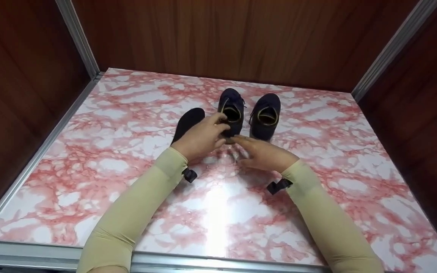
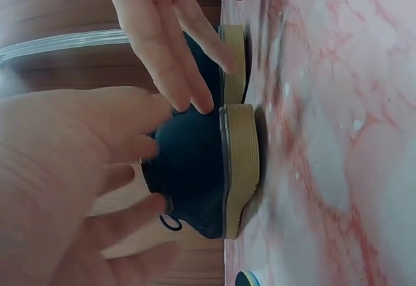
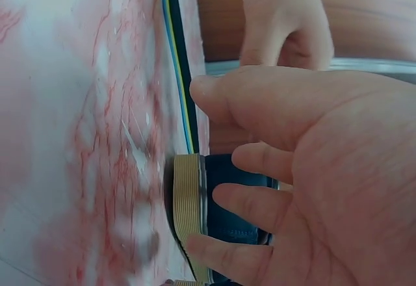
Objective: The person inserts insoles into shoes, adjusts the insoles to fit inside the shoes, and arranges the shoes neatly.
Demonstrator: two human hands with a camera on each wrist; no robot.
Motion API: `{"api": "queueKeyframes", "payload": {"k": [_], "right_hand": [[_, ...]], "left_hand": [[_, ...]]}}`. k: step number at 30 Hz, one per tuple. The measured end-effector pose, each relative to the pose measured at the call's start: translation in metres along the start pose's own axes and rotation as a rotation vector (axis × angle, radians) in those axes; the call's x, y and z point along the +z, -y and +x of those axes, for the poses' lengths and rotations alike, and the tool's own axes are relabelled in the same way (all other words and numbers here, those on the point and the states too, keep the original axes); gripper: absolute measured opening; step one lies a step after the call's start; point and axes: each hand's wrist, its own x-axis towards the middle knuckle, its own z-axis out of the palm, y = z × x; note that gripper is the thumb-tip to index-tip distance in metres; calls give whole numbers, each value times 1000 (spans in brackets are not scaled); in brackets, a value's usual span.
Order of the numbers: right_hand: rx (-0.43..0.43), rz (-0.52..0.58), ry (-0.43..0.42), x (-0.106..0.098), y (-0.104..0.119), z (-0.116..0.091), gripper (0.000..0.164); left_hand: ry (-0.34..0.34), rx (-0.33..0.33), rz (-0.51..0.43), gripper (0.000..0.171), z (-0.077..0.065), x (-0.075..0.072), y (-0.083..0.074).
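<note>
Two dark lace-up shoes with tan soles stand side by side, toes pointing away: a left shoe (image 1: 232, 97) and a right shoe (image 1: 270, 103). My left hand (image 1: 202, 137) hovers at the heel end of the left shoe, its fingers loosely bent and spread, holding nothing. Beside that same heel is my right hand (image 1: 267, 152), fingers extended; whether its fingertips touch the shoe I cannot tell. Left of the shoes lies a black insole (image 1: 189, 120), partly hidden behind my left hand. The right wrist view shows blue and yellow layers along the edge of the insole (image 3: 177, 58).
The shoes and insole rest on a red-and-white marbled table (image 1: 127, 159). Brown wood-grain panels (image 1: 218, 38) enclose its back and both sides, with metal rails (image 1: 78, 36) in the corners. Another metal rail (image 1: 203, 261) runs along the front edge.
</note>
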Motion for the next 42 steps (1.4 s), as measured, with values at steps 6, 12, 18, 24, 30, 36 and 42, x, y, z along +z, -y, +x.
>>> {"api": "queueKeyframes", "payload": {"k": [6, 12, 18, 24, 30, 36, 42], "right_hand": [[6, 10, -3, -1, -1, 1, 76], [-10, 9, -50, -2, -1, -1, 68], [8, -35, -210, -2, -4, 0, 41], [61, -85, -565, -5, -7, 0, 18], [199, -195, -740, -6, -14, 2, 28], [340, -234, -618, -2, -22, 5, 49], [362, -247, -631, -2, -27, 1, 49]], "left_hand": [[6, 83, 13, 35, 0, 1, 2], [70, 65, 52, 45, 2, 1, 0], [123, 51, 32, 49, 2, 3, -2], [116, 67, -15, 40, 1, 3, -1], [149, 89, -8, 27, 0, 1, -3], [157, 119, 3, 24, -1, 3, -3], [140, 140, 15, 23, -2, 3, -3]]}}
